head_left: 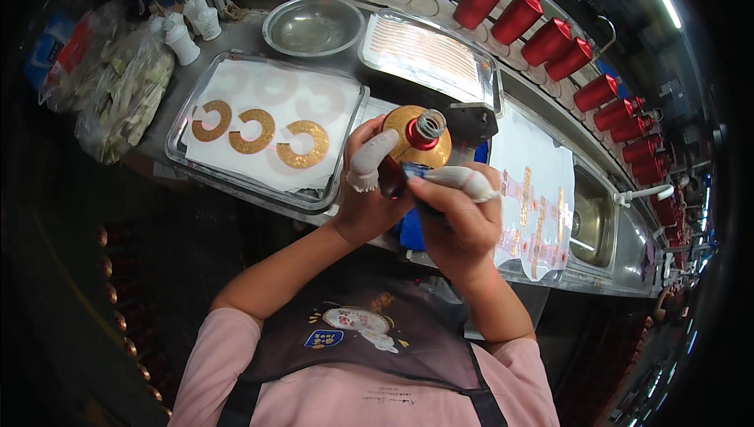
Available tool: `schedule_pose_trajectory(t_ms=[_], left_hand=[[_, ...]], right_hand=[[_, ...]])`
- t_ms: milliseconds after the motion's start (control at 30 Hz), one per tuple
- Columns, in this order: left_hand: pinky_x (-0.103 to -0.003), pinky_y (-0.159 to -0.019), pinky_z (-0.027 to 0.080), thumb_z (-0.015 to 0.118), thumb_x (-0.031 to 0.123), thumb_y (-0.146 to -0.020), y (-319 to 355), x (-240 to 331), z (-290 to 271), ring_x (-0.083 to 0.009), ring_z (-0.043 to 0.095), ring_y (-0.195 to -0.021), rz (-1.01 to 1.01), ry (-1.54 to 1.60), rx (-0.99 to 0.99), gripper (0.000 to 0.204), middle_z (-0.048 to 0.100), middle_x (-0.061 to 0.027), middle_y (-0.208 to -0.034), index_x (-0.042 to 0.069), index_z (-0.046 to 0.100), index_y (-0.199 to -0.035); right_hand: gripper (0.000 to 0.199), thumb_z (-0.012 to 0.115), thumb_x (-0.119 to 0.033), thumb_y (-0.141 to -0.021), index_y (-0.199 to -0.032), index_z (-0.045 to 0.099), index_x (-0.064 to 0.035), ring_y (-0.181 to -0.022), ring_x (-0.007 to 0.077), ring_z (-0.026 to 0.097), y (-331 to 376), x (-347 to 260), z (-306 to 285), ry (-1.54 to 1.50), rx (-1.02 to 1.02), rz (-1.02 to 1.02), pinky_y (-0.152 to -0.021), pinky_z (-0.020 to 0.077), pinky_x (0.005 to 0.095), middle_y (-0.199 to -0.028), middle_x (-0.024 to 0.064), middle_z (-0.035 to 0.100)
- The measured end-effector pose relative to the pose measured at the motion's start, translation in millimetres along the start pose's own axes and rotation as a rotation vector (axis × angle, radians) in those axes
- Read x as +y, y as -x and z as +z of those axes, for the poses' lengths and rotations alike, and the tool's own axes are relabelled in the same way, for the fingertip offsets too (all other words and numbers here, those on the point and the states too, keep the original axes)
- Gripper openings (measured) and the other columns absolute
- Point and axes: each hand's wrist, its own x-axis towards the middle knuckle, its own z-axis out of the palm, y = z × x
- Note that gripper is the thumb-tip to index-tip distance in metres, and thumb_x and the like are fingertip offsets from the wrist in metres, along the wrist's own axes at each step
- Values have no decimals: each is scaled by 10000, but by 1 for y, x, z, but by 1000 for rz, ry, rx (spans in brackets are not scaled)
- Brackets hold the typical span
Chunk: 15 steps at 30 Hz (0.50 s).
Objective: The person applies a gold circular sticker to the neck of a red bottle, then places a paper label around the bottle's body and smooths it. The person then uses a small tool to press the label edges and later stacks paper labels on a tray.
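Observation:
My left hand (pixel 365 195) grips a bottle (pixel 416 140) with a gold shoulder, red neck ring and grey threaded mouth, held upright over the bench edge; a white fabric cot covers the thumb. My right hand (pixel 459 223) presses a small blue tool (pixel 415 171) against the bottle's shoulder, its forefinger wrapped in a white cot. A steel tray (pixel 196 168) to the left holds white sheets with three gold C-shaped labels (pixel 255 130).
A round steel bowl (pixel 312 26) and a second tray (pixel 428 54) of striped labels lie behind. Red bottles (pixel 550 42) line the back right. Gold label strips (pixel 538 219) lie on a white sheet at right; a sink (pixel 593 227) beyond. Plastic bags (pixel 126 93) sit at left.

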Motion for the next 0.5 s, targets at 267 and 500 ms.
schedule_pose_trajectory(t_ms=[267,500], left_hand=[[-469,-1037,438,891,199,-707,-5,-23,-12,-385,514,-1237,-44,103,-142,1011,427,-237,-1383,78,250,-1480],[-398,-1001,491,840,164,-777,-67,25,-18,-265,544,-1205,-321,306,-241,982,438,-212,-1358,27,162,-1475]], right_hand=[[343,792,51,-631,-955,732,-45,-739,268,620,-2,4,5,-84,-146,-102,-701,501,351,-866,85,682],[176,687,-69,-873,-1037,688,-5,-886,94,599,46,33,-48,-820,139,939,-802,471,244,-902,25,661]])
